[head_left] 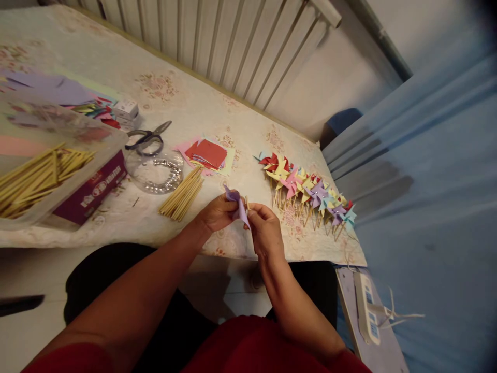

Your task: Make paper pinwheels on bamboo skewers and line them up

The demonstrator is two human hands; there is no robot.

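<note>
I have both hands together near the front edge of the table. The left hand [222,211] has its thumb and fingers closed on a piece of purple paper [239,206]. The right hand [266,228] meets it there, fingertips pinched on a thin stick [247,201] against the paper; I cannot tell what else its curled fingers cover.

Over on my left is a clear plastic bin [113,135] with a purple label on its side, holding a thick heap of yellowish sticks [42,176]. Just beside it I have a round clear dish [135,181] with a curving band of small shiny silvery pieces inside, too small for me to make out singly. Dark-handled scissors [149,139] lie at the dish's far rim, and a small white box [126,114] sits behind them; I cannot see its contents.

Between the dish and the hands I see a loose bundle of sticks [181,194], near a stack of colored paper squares [207,154]. To my right, finished pinwheels [318,194] crowd together in a slanting row.
</note>
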